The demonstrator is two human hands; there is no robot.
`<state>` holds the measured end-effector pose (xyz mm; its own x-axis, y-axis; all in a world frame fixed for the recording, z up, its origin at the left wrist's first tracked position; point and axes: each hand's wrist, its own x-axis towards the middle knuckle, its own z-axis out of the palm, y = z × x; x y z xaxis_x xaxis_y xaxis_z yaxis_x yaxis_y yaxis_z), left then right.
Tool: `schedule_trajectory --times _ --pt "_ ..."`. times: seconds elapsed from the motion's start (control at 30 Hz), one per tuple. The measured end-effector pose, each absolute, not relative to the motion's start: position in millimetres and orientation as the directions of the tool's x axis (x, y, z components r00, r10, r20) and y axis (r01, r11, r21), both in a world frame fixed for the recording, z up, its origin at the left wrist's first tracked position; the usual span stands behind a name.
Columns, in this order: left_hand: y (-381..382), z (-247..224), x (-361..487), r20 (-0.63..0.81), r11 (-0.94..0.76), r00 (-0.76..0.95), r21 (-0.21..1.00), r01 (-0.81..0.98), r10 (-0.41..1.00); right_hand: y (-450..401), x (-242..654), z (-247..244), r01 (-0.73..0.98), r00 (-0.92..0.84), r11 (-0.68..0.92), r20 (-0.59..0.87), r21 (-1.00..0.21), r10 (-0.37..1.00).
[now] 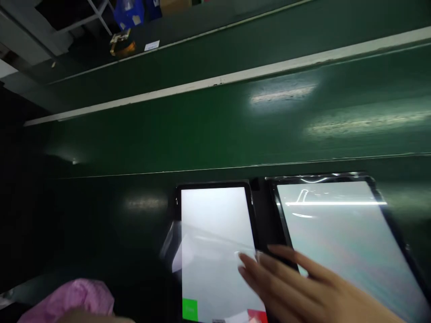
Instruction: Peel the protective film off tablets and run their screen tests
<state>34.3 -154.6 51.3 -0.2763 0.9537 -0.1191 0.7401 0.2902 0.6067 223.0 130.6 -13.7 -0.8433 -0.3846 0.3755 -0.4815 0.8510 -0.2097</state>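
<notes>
A tablet [215, 233] lies on the dark table, its lit screen white, with a green block at the lower left and a red block at the lower right. A clear film sticks out from its left side. My right hand [303, 287] reaches in from the lower right with fingers stretched out, over the tablet's right edge; whether the fingertips touch the glass I cannot tell. Beside it lies a second tablet [336, 233], screen lit pale grey, with shiny film at its edges. At the bottom edge only a sliver of my left hand [96, 316] shows, fingers hidden.
A pink sleeve [76, 296] is at the lower left. The green table surface [151, 139] runs across, with a pale strip [188, 87] behind. Farther back are a roll of amber tape [126, 48], a white label [151, 45] and a blue bin [129, 15].
</notes>
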Motion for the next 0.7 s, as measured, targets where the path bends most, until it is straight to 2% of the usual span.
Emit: schedule_trajectory --times 0.07,0.1,0.17,0.27,0.37,0.47,0.57,0.7 --pt "-140.1 44.4 39.9 -0.111 0.173 -0.132 0.632 0.755 0.985 135.1 208.6 -4.9 -0.284 -0.921 0.941 0.326 -0.184 -0.214" --pt "-129.4 37.6 38.4 -0.106 0.150 -0.107 0.606 0.781 0.989 137.8 204.9 -0.3 -0.179 -0.943 0.972 0.310 -0.151 -0.125" --pt "-106.0 18.5 29.9 -0.077 0.160 -0.140 0.480 0.863 0.987 147.4 207.6 7.6 -0.047 -0.955 0.992 0.298 -0.115 -0.011" --pt "-75.9 -16.0 12.7 0.038 0.226 -0.244 0.256 0.940 0.969 178.5 240.8 14.2 0.053 -0.955 0.986 0.280 -0.159 0.097" --pt "-59.3 -38.4 -1.4 0.067 0.263 -0.279 0.184 0.947 0.958 224.0 300.8 14.2 0.343 -0.868 0.928 0.329 -0.143 0.371" --pt "-54.8 -38.3 -14.0 0.027 0.320 -0.339 0.264 0.910 0.940 266.0 364.4 8.4 0.536 -0.772 0.839 0.351 -0.089 0.530" --pt "-58.8 -28.9 -28.7 -0.015 0.440 -0.483 0.436 0.785 0.876 292.5 413.8 -0.8 0.565 -0.753 0.819 0.343 -0.101 0.562" --pt "-75.4 -30.2 -49.0 -0.006 0.538 -0.636 0.539 0.648 0.771 310.4 452.8 -18.5 0.622 -0.701 0.775 0.365 -0.108 0.613"
